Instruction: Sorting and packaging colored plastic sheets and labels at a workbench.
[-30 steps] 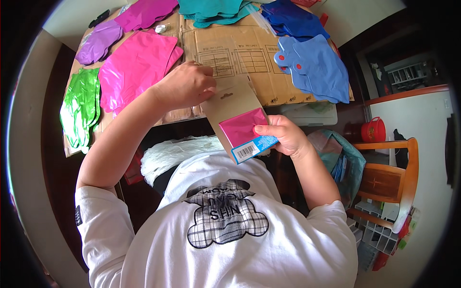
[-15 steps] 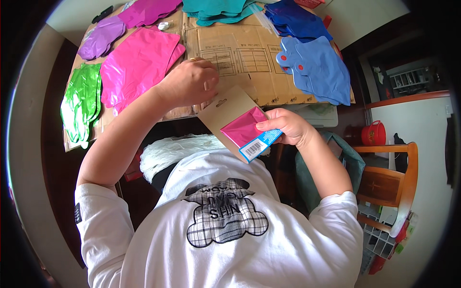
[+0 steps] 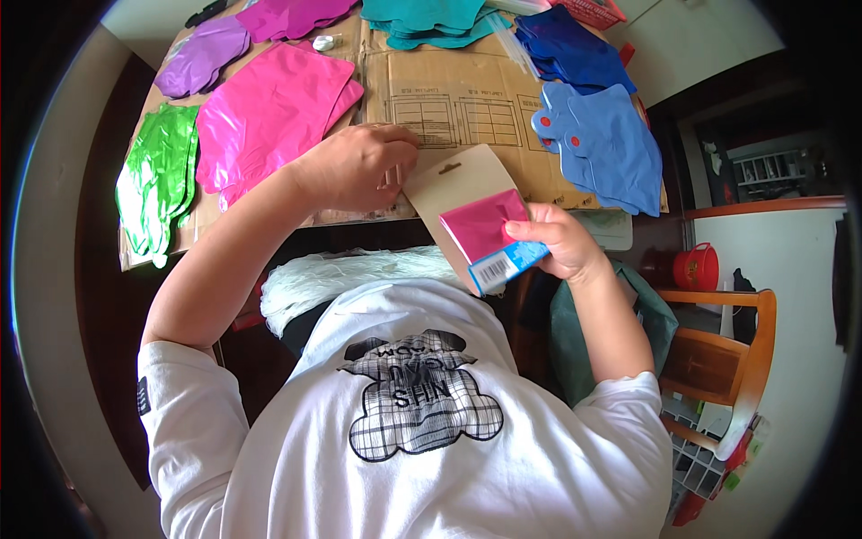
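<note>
Containers first: at the right we see a red bucket [image 3: 696,267] near the chair [image 3: 709,361], and a green bag [image 3: 567,337], partly covered by the R forearm; the contents of both we can't make out. A red basket [image 3: 593,13] lies beyond the navy stack [image 3: 570,49], cut off by the upper edge.

Our R hand [image 3: 557,241] is closed in a pinch on the card [image 3: 449,184], thumb pressing on the pink packet [image 3: 476,231] which lies on its lower half, w/ a blue label [image 3: 501,268] along the bottom. The card is tilted, in front of the board's [image 3: 431,76] near edge, above the white bundle [image 3: 328,280]. Our L hand [image 3: 359,166] is curled almost to a fist over that edge, between the pink stack [image 3: 269,117] and the card; we can't tell if it has hold of sth.

Vs. 0.5 s ago, the card has come up, its left corner now closer to the L hand; the R grip is the same.

Hidden: R fingers behind the card, L fingertips under the hand. Maybe they touch the card corner, but the view there is poor. The purple stack [image 3: 292,16] and teal stack [image 3: 426,20] are also cut at the top.
</note>
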### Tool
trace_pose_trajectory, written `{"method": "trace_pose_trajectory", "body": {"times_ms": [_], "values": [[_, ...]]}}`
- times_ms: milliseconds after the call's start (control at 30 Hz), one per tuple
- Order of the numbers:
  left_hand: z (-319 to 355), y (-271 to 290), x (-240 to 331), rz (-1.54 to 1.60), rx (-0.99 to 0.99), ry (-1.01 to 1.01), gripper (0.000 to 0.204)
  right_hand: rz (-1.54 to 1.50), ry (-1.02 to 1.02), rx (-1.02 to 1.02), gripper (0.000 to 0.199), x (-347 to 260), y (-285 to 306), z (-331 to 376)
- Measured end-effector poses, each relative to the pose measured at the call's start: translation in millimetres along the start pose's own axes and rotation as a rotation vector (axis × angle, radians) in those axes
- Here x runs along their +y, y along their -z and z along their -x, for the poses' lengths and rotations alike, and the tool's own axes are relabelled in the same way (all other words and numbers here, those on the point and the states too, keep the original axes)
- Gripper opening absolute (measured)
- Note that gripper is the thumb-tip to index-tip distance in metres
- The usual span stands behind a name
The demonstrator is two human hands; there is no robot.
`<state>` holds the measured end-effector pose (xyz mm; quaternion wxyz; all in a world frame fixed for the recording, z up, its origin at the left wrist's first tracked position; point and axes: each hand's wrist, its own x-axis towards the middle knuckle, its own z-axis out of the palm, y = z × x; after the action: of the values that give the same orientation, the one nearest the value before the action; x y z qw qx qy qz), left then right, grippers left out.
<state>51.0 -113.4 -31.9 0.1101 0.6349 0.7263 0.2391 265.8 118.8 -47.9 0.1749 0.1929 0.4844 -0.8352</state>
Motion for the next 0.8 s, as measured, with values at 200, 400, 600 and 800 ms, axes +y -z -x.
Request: {"method": "trace_pose_trajectory", "body": {"times_ms": [200,400,600,800], "values": [[-6.6,-9.3,-5.8,-0.339,0.047,-0.225,0.017,-0.015,-0.151,-0.161,0.037,18.2,-2.7,11.8],[-6.9,-11.7,2.0,-0.339,0.068,-0.131,0.013,0.007,-0.259,-0.146,0.035,26.5,-5.7,0.7],[-3.1,-13.2,1.0,-0.221,0.127,-0.033,0.013,0.041,-0.255,-0.101,0.026,21.4,-11.9,-1.7],[3.2,-19.1,5.3,-0.097,0.290,0.009,0.013,0.003,-0.344,-0.150,0.030,27.3,1.8,-10.3]]}}
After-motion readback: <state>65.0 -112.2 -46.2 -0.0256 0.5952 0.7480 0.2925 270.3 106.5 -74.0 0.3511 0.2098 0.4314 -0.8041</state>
